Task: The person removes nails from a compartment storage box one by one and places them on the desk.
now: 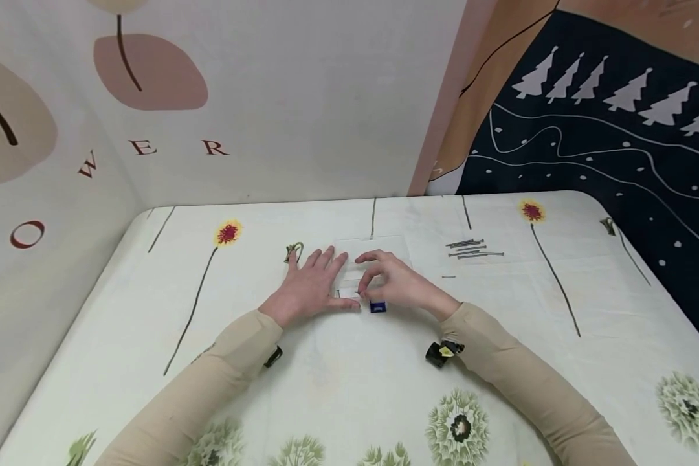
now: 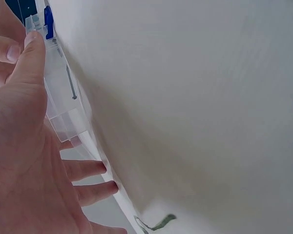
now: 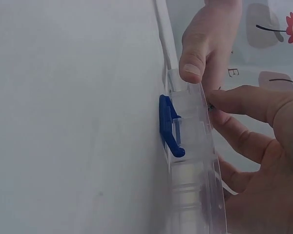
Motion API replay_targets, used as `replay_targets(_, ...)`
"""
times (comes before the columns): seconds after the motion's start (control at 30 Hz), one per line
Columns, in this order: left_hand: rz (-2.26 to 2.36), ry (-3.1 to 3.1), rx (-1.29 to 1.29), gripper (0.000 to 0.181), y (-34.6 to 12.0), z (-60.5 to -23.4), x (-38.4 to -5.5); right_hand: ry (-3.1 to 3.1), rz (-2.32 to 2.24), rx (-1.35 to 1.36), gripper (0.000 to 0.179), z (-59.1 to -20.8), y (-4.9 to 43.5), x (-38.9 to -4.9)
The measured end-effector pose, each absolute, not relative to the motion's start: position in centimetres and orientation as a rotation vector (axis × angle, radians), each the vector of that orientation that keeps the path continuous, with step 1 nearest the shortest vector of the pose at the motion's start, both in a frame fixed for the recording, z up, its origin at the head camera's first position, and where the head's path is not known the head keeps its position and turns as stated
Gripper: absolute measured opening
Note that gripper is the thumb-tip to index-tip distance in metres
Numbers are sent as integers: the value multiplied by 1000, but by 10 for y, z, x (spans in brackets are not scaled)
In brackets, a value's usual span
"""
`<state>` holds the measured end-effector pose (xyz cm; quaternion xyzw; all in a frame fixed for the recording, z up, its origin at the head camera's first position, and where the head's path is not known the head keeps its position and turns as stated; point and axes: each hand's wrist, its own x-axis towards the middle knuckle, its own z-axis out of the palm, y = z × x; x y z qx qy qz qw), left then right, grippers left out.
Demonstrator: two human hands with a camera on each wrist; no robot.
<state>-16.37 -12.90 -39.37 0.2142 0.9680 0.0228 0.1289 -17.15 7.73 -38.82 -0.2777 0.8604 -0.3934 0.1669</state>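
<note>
A clear plastic compartment box [image 1: 349,285] with a blue latch [image 3: 166,122] lies on the table between the two hands. My left hand [image 1: 310,285] has its fingers spread along the box's left side, and its thumb [image 2: 33,53] touches the front rim. Over the front compartments, my right hand [image 1: 399,281] pinches a small dark nail [image 3: 211,106] between thumb and index finger; most of it is hidden. In the left wrist view, another nail [image 2: 71,83] shows through the box's clear wall. The lid [image 1: 378,244] appears raised or laid back behind the box.
Several long nails [image 1: 468,248] lie in a loose group right of the box. One smaller nail [image 1: 448,277] lies nearer. A flower-printed white cloth [image 1: 326,388] covers the table, and a printed curtain [image 1: 303,103] hangs behind it.
</note>
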Motion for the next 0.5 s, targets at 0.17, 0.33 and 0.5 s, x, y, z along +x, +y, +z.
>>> replay_targets(0.17, 59, 2818, 630, 103, -129, -394, -164, 2478, -1148, -770, 7, -389, 82, -172)
replay_targets(0.33, 50, 2822, 635, 103, -128, -393, -163, 2489, -1236, -763, 5, -386, 89, -172)
replay_targets(0.5, 67, 2814, 623, 103, -128, -393, -163, 2494, -1286, -776, 3, -385, 97, -171)
